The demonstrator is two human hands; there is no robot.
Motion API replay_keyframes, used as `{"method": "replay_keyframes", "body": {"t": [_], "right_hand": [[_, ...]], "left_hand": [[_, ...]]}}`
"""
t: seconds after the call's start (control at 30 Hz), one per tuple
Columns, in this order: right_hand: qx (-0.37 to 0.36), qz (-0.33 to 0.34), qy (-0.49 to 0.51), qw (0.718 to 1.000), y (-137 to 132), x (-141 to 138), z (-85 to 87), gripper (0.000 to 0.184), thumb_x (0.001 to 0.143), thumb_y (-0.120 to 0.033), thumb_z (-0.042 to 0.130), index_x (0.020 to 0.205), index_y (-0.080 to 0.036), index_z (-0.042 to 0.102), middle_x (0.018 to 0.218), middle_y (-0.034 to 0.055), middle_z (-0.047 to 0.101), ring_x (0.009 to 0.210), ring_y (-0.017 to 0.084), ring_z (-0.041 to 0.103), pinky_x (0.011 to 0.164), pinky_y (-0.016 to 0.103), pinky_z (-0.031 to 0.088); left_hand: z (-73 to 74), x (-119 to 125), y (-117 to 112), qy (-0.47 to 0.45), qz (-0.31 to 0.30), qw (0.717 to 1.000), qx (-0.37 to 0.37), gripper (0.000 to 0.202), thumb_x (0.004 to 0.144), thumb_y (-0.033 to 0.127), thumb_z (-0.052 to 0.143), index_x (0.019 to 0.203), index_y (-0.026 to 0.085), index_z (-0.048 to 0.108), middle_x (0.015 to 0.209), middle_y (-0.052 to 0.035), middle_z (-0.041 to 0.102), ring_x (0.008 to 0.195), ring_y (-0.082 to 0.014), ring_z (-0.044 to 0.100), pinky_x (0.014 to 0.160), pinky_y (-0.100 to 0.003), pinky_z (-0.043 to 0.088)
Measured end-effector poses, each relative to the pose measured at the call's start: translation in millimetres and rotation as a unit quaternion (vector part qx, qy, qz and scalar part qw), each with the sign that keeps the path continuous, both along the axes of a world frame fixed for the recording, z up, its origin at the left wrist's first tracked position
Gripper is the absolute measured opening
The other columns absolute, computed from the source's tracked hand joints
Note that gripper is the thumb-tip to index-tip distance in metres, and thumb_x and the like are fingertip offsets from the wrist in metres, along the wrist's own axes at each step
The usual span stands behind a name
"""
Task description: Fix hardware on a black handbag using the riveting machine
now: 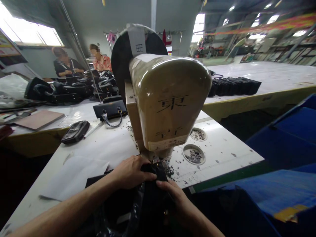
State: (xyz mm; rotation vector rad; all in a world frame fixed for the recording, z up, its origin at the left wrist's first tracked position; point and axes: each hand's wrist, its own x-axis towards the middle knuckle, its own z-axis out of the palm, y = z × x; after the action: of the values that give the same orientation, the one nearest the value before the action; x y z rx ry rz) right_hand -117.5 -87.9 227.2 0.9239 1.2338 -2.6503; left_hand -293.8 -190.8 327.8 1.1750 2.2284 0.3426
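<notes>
A black handbag [150,204] lies at the table's near edge, its top under the head of a beige riveting or punching machine [170,98]. My left hand [132,172] grips the bag from the left, thumb pressed on the black material just below the machine head. From the right, my right hand [172,194] pinches the bag's edge, its thumb close to my left thumb. A plastic-wrapped handle [135,210] loops down over the bag's front. Small gold-coloured fittings show near the machine's working point, which is partly hidden by my fingers.
Two round wells [195,154] with small metal parts are set in the white tabletop [222,158]. A finished-looking black handbag [112,110] and a dark pouch [75,132] lie at left. Black bags are piled behind; two people sit there. Blue bins [283,138] stand at right.
</notes>
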Motion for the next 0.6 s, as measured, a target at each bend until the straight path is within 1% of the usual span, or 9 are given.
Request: {"method": "replay_keyframes", "body": {"t": [0.13,0.27,0.37,0.5,0.6], "right_hand": [[-0.009,0.01,-0.008,1.0,2,-2,1.8,0.048,0.074,-0.056,0.079,0.1,-0.017,0.067,0.066,-0.0012,0.06,0.045,0.014,0.055,0.037,0.024,0.043],[-0.024,0.0,0.003,1.0,3,-7,5.5,0.044,0.073,-0.053,0.079,0.094,-0.016,0.069,0.065,-0.0009,0.059,0.048,0.012,0.056,0.039,0.021,0.042],[-0.029,-0.011,-0.006,1.0,3,-8,5.5,0.045,0.072,-0.052,0.08,0.096,-0.016,0.069,0.063,-0.0014,0.058,0.049,0.013,0.056,0.04,0.021,0.042],[-0.037,-0.029,-0.022,0.999,2,-7,-2.6,0.048,0.068,-0.054,0.083,0.093,-0.016,0.068,0.067,-0.0002,0.06,0.05,0.013,0.057,0.037,0.02,0.04],[-0.045,-0.009,-0.031,0.998,2,-5,-10.5,0.048,0.067,-0.059,0.082,0.09,-0.019,0.068,0.06,-0.0018,0.056,0.042,0.014,0.054,0.031,0.023,0.038]], "left_hand": [[-2.2,-7,3,-0.032,-0.011,0.999,0.012,0.041,0.081,0.055,0.069,0.112,0.03,0.078,0.104,-0.0035,0.08,0.101,-0.0301,0.072,0.084,-0.033,0.051],[-5.6,-13,5,-0.057,-0.017,0.998,0.028,0.038,0.081,0.052,0.07,0.111,0.031,0.079,0.105,-0.0015,0.08,0.099,-0.0279,0.072,0.09,-0.033,0.051],[-8.5,-17,7,-0.071,-0.012,0.997,0.026,0.034,0.08,0.05,0.071,0.106,0.03,0.08,0.105,-0.001,0.08,0.099,-0.0278,0.072,0.089,-0.033,0.051],[-10.5,-19,9,-0.092,-0.015,0.995,0.038,0.027,0.077,0.046,0.074,0.096,0.029,0.082,0.109,0.0005,0.08,0.104,-0.0283,0.07,0.092,-0.033,0.05],[-9.3,-19,10,-0.111,-0.011,0.993,0.042,0.025,0.076,0.044,0.074,0.095,0.029,0.083,0.109,0.0012,0.08,0.103,-0.0273,0.07,0.091,-0.032,0.05]]}}
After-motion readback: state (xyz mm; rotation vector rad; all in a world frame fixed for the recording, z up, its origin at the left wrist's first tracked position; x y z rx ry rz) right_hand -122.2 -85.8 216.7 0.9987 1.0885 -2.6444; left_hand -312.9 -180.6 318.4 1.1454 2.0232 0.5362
